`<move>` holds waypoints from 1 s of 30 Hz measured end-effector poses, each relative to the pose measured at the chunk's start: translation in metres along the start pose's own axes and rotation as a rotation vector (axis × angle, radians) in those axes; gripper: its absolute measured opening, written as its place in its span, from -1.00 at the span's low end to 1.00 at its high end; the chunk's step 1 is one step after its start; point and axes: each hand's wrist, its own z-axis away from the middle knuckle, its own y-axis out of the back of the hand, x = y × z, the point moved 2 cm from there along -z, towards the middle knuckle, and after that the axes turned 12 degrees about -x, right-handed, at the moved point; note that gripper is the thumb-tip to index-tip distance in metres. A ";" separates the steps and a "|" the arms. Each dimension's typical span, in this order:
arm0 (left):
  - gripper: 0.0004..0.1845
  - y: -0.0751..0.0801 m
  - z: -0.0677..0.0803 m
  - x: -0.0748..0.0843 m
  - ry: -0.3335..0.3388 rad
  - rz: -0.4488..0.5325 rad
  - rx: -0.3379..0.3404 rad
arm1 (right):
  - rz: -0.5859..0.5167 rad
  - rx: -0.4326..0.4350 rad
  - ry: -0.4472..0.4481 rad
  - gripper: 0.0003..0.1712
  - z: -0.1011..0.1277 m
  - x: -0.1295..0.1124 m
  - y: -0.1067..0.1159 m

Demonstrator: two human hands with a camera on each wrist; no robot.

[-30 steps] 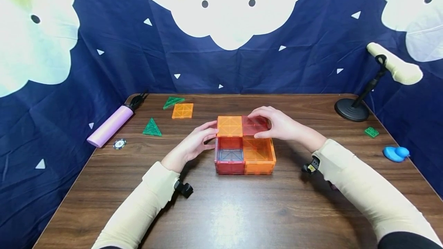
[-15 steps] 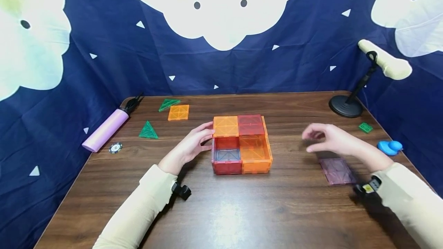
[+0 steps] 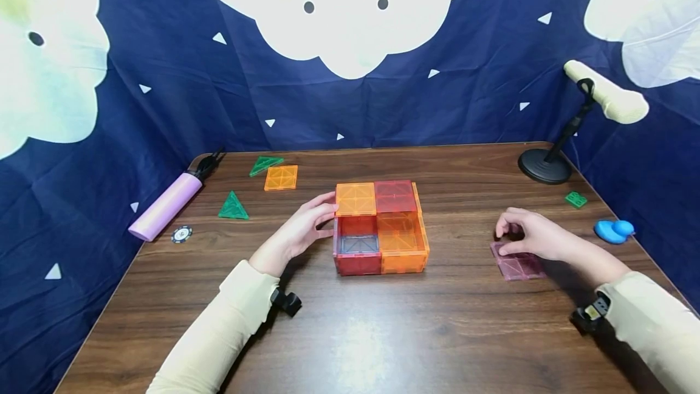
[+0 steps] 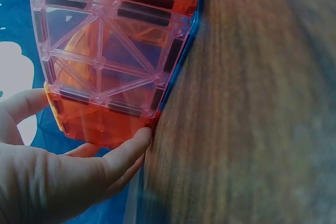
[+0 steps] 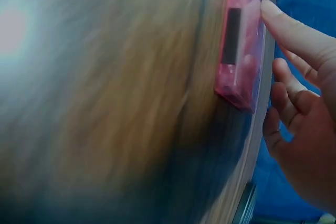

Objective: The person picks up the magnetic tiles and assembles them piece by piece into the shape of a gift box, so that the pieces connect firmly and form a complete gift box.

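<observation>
A low open-topped box (image 3: 406, 261) of translucent red and orange magnetic tiles stands mid-table. An orange square tile (image 3: 355, 199) and a red square tile (image 3: 395, 196) lie side by side across its far half; its near half is uncovered, with a bluish tile at the left bottom. My left hand (image 3: 306, 224) holds the box's left rear corner, one fingertip at the orange tile's edge; the left wrist view shows the thumb (image 4: 137, 139) low on the wall. Off to the right, my right hand (image 3: 538, 236) pinches a purple square tile (image 3: 516, 267) at its far edge, close over the table.
At the back left lie two green triangle tiles (image 3: 233, 206), an orange square tile (image 3: 281, 177), a poker chip (image 3: 181, 234) and a lilac folded umbrella (image 3: 166, 205). A microphone-like stand (image 3: 545, 166), green brick (image 3: 576, 199) and blue duck (image 3: 614, 231) stand right.
My right hand has let go of the red tile on the box, moved right and taken hold of the purple tile, which has shifted slightly left and away. My left hand has stayed at the box.
</observation>
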 end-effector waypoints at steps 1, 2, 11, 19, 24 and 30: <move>-0.29 0.000 0.000 0.000 0.000 0.000 0.000 | 0.011 0.000 -0.009 -0.58 -0.005 -0.002 -0.001; -0.29 0.000 0.000 0.001 0.001 -0.001 0.001 | 0.022 0.002 -0.013 -0.59 -0.010 -0.004 -0.001; -0.31 0.001 -0.001 0.000 0.008 0.005 0.011 | -0.003 0.008 -0.034 -0.68 -0.024 -0.013 -0.009; -0.32 0.003 -0.007 0.002 -0.004 -0.017 0.037 | 0.004 -0.103 -0.048 -0.29 -0.001 -0.019 -0.005; -0.33 0.005 -0.010 0.002 -0.005 0.001 0.042 | 0.057 -0.128 -0.082 -0.26 0.000 -0.023 -0.008; -0.35 0.005 -0.010 0.001 -0.010 0.019 0.039 | 0.052 -0.078 -0.124 -0.32 -0.009 -0.028 -0.009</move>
